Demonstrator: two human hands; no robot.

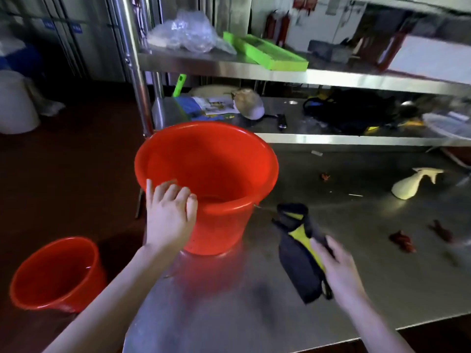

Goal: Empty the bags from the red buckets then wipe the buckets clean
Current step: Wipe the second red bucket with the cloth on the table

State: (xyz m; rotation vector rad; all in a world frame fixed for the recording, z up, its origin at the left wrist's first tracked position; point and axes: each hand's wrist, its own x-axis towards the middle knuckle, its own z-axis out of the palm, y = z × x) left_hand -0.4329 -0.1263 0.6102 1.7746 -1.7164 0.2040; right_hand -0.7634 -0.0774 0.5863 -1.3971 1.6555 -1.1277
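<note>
steel table, bucket, cloth, dark floor

We see a steel counter with a white spray bottle lying on its side toward the far right corner, and dark red scraps strewn near the right edge. Along the far edge, a green tray lies on the upper shelf. A pale cap and a black bag lie on the lower one. A white tub stands on the floor.
</note>
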